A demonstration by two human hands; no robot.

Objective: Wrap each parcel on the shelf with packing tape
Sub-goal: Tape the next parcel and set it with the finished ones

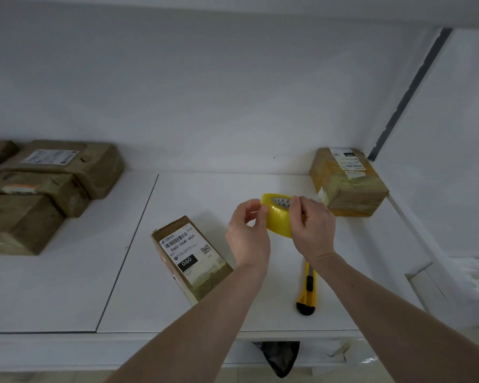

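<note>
Hands hold a shiny yellow roll of packing tape (279, 217) above the smooth white shelf (67, 286). Right hand (314, 225) curls its fingers round the roll; left hand (248, 233) pinches its edge with thumb and fingertips. Near them a long brown cardboard parcel (191, 258) lies flat. A yellow plastic box cutter (307, 288) lies just beside.

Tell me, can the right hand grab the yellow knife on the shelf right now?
Probably not yet. The right hand is gripping the tape roll together with the left hand. The yellow knife lies uncovered just below the right wrist, so once the hand lets go, nothing seems to block it.
</note>
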